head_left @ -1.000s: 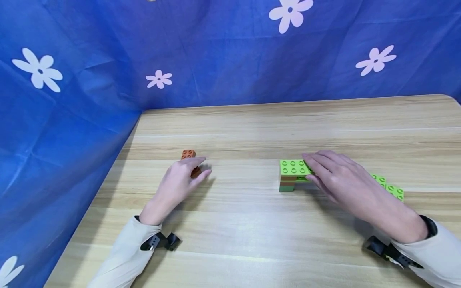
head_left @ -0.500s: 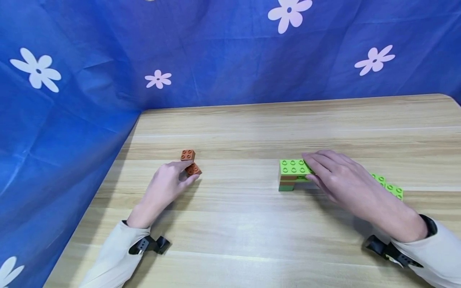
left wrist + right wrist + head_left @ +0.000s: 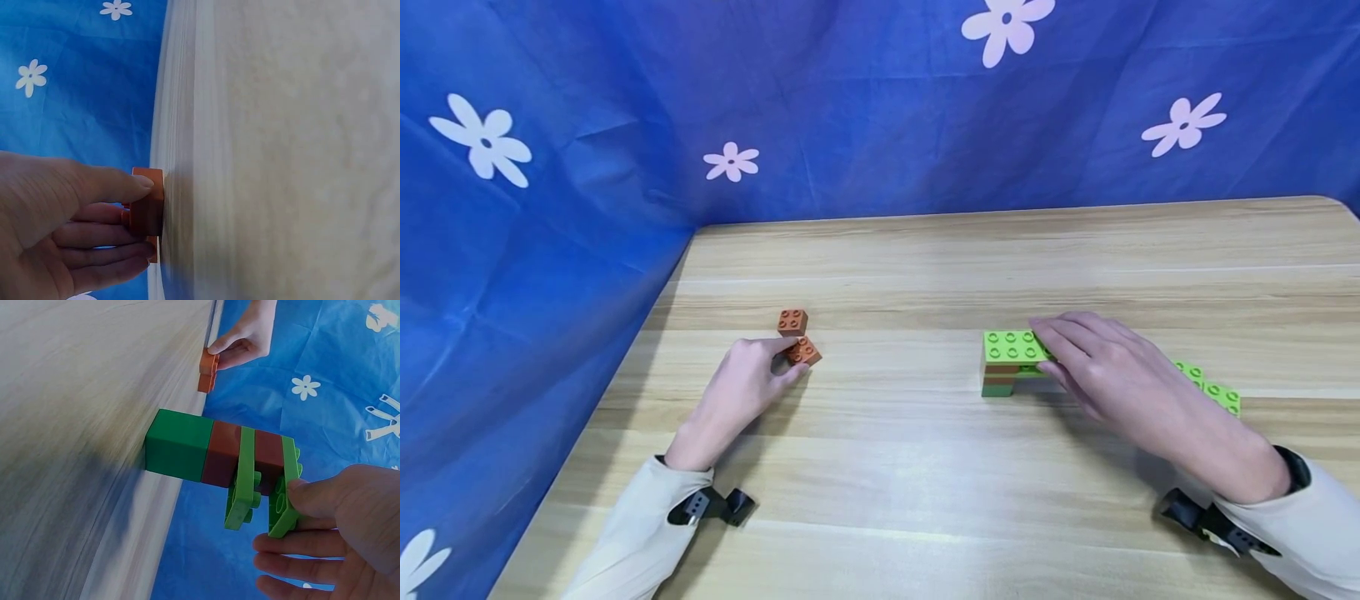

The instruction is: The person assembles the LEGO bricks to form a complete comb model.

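Observation:
My left hand [image 3: 737, 387] pinches a small reddish-brown toy building brick [image 3: 805, 351] that lies turned at an angle on the table at left. In the left wrist view the thumb presses one side of this brick [image 3: 147, 206], with fingers at the other. My right hand [image 3: 1108, 379] holds the light green studded plate [image 3: 1006, 346] on top of a brick stack. The right wrist view shows the stack in layers: a dark green brick [image 3: 178, 442] at the base, then brown bricks [image 3: 222, 453] alternating with light green plates that stick out to one side.
A second reddish-brown brick [image 3: 792, 322] lies just behind the pinched one. More light green studded pieces [image 3: 1221, 398] show past the right wrist, partly hidden by it. A blue flowered cloth [image 3: 880, 108] hangs behind and left of the wooden table [image 3: 887, 467].
My left hand has drawn back a little to the left and closed its thumb and fingers on the nearer reddish-brown brick. The right hand has stayed in place on the stack.

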### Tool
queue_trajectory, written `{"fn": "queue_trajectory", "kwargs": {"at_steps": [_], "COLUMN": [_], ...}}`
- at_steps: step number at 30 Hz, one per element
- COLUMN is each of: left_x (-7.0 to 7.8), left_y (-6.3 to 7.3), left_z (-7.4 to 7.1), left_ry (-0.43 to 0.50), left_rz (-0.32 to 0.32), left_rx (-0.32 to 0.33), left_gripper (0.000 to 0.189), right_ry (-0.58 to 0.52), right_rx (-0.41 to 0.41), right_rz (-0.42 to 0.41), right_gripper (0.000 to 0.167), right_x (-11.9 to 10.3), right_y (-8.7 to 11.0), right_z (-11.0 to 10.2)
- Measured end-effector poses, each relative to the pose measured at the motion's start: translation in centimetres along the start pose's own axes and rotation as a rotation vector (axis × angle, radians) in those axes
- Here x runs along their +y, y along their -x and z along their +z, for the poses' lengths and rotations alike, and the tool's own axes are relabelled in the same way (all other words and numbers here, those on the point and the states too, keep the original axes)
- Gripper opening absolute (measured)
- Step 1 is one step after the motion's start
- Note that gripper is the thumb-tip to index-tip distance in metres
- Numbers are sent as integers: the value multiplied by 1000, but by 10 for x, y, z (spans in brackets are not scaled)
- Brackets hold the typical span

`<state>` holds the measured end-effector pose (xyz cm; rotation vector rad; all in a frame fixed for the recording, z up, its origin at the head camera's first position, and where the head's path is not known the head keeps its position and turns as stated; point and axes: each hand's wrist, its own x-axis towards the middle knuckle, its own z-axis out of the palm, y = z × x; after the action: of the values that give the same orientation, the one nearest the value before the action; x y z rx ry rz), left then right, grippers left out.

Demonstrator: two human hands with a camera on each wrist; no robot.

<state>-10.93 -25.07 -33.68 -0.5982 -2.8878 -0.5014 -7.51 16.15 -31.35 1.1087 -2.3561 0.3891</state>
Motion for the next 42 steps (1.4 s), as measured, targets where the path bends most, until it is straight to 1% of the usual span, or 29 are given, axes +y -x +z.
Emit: {"fn": "queue_trajectory", "kwargs": {"at_steps": [8,12,15,20,27,30,34,40,42], "left_x": [7,14,18,27,46,54,64,75,79], "left_y": [-6,-10,-14,-20,-30,-34,-39,-45,-47], "left_z": [3,6,7,9,15,17,18,19,18], "left_ry": [15,5,4,33,62,80,99,115,114], "left_rz": [-14,-3,19,66,162,190,218,232,240], "left_rx": [-26,-30,-33,-29,-15,-9,-13,-37,-35], "left_gripper": [32,32,32,33,34,34,34,36,36], "right_ry": [5,5,1,1,12,15,11,8,10], "right_rx": [4,5,4,4,3,1,0,-7,-8], "right_rz": [-8,-8,-4,-1,3,3,2,8,8], "right_gripper": [57,57,57,57,57,57,57,58,58], "right_x": [1,0,0,0,-1,-1,-1,-1,-1], "right_y": [0,0,1,1,2,2,2,1,1], "right_z": [0,0,0,0,1,1,0,0,0]}}
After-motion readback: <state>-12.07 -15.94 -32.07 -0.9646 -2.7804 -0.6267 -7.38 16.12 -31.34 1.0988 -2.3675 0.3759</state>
